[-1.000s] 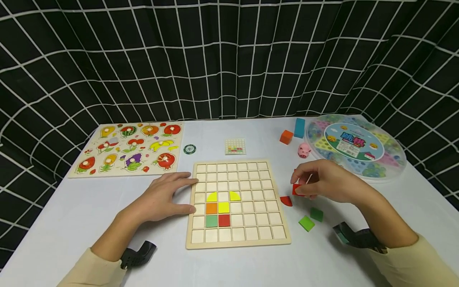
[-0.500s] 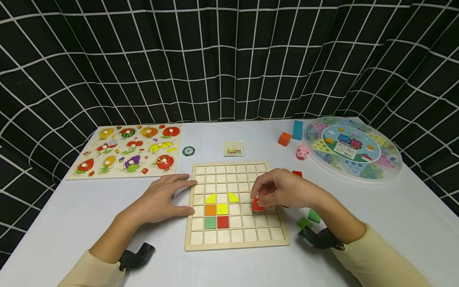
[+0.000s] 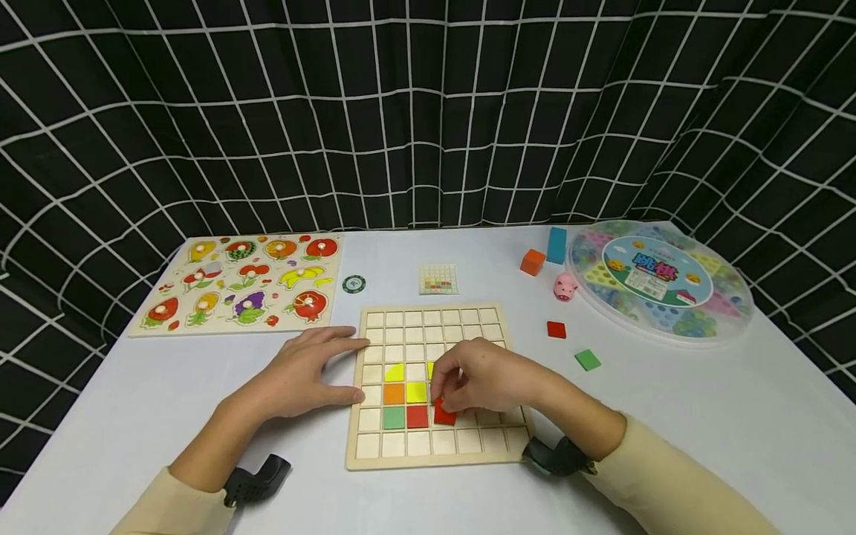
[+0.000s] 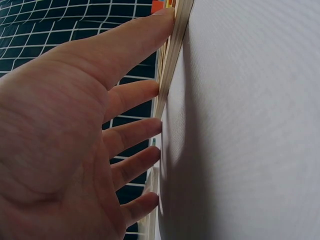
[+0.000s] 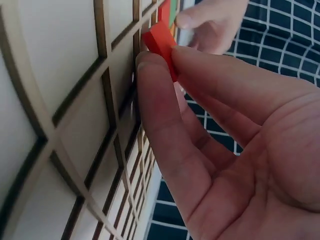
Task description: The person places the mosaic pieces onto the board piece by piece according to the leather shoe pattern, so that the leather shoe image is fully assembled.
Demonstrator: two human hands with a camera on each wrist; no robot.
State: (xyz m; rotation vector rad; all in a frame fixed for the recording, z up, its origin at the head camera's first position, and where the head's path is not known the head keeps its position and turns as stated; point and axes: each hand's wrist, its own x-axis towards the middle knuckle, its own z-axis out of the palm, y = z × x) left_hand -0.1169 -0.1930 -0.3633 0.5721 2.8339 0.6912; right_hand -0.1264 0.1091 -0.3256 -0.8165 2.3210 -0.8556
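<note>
Step in hand: we judge this to be the setting of one red tile (image 3: 446, 416) into the grid board (image 3: 401, 462).
Red tile: we see it tilted over the second row from the near edge, just right of the dark red tile (image 3: 417, 417); we cannot tell whether it touches the board.
Right hand (image 3: 484, 377): we see thumb and index finger pinching the red tile.
Left hand (image 3: 304, 371): we see the fingers spread, with thumb and index fingertips against the board's left edge.
Next move: in our judgement, the pose calls for squaring the tile to its cell, lowering it flat and parting the pinch, with the left hand steadying the board.
Caution: a corner could catch on a cell divider, we judge, if the tile goes down tilted.
Change, right hand: half a second ago we find it with the tile over the board's right side; now both are further left, beside the laid pieces.
Change, loose tiles: we now see a loose green tile (image 3: 588, 360) beyond the forearm and more of the loose red tile (image 3: 556, 329).
Change, left hand: we note none.
</note>
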